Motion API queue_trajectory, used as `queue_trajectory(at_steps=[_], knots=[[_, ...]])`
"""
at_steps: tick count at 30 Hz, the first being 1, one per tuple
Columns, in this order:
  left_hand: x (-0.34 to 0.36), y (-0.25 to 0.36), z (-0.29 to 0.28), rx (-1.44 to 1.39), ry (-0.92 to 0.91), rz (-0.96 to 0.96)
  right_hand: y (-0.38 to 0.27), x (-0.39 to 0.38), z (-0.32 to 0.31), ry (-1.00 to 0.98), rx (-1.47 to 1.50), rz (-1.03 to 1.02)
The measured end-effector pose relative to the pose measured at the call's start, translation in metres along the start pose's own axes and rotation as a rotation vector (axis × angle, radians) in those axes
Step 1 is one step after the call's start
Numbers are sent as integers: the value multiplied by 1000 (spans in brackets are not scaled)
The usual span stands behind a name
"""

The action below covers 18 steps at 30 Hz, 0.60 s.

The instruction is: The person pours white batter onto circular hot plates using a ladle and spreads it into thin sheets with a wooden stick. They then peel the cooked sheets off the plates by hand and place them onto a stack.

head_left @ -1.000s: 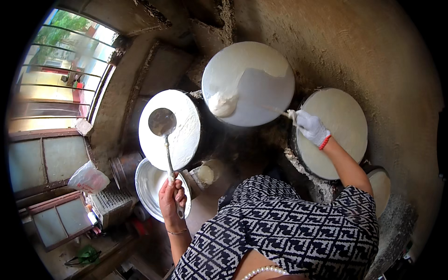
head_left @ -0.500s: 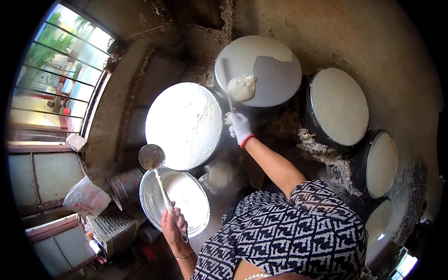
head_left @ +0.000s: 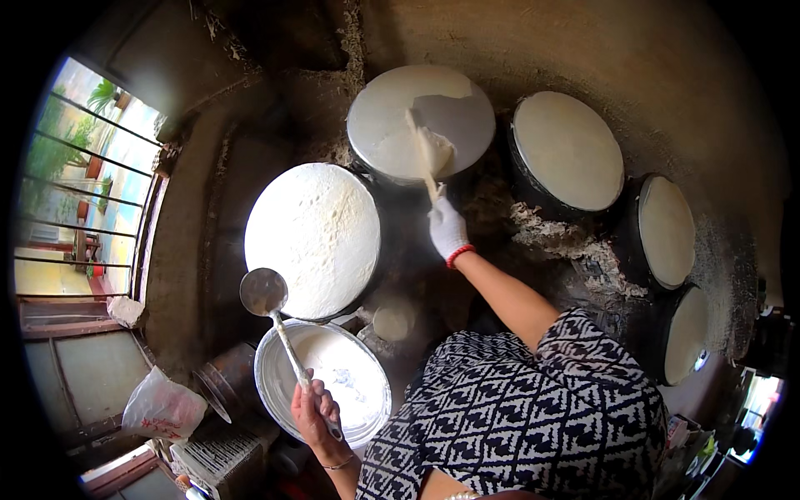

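My left hand (head_left: 317, 412), bare, grips the handle of a metal ladle (head_left: 265, 292). Its round bowl tilts over the edge between a bucket of white batter (head_left: 268, 402) and the near-left griddle. On my right hand (head_left: 447, 229) is a white glove with a red cuff; its fingers are closed round the handle of a pale, flat-edged spreader (head_left: 420, 148). That tool lies across the far round griddle (head_left: 479, 137), beside a thick lump of batter (head_left: 439, 152). A thin pale layer coats the griddle's left side, while a darker grey patch shows on the right.
Pale, bubbled batter covers the near-left griddle (head_left: 310, 237). Along the right wall stand several more coated griddles, including one (head_left: 568, 150) beside the far one. Crusted ledges (head_left: 558, 237) run between them. A plastic bag (head_left: 165, 406) hangs lower left, below a barred window (head_left: 92, 183).
My right hand has swept the spreader across the far griddle, and the batter coat now reaches over more of its near side. The ladle stays in my left hand. The whole view has shifted.
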<state>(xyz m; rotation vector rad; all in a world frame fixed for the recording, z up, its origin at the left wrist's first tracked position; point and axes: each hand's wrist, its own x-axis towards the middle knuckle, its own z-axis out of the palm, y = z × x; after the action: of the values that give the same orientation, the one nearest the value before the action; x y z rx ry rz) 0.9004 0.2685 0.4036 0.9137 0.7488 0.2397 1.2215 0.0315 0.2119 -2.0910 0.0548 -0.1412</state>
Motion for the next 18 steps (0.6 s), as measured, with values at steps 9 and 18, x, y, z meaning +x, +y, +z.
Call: queue_trajectory(at_steps=[9, 18], knots=[[2, -4, 45, 52, -46, 2, 9, 4, -25, -151, -152, -138], [-3, -23, 103, 69, -29, -3, 55, 87, -112, -31, -192, -93]])
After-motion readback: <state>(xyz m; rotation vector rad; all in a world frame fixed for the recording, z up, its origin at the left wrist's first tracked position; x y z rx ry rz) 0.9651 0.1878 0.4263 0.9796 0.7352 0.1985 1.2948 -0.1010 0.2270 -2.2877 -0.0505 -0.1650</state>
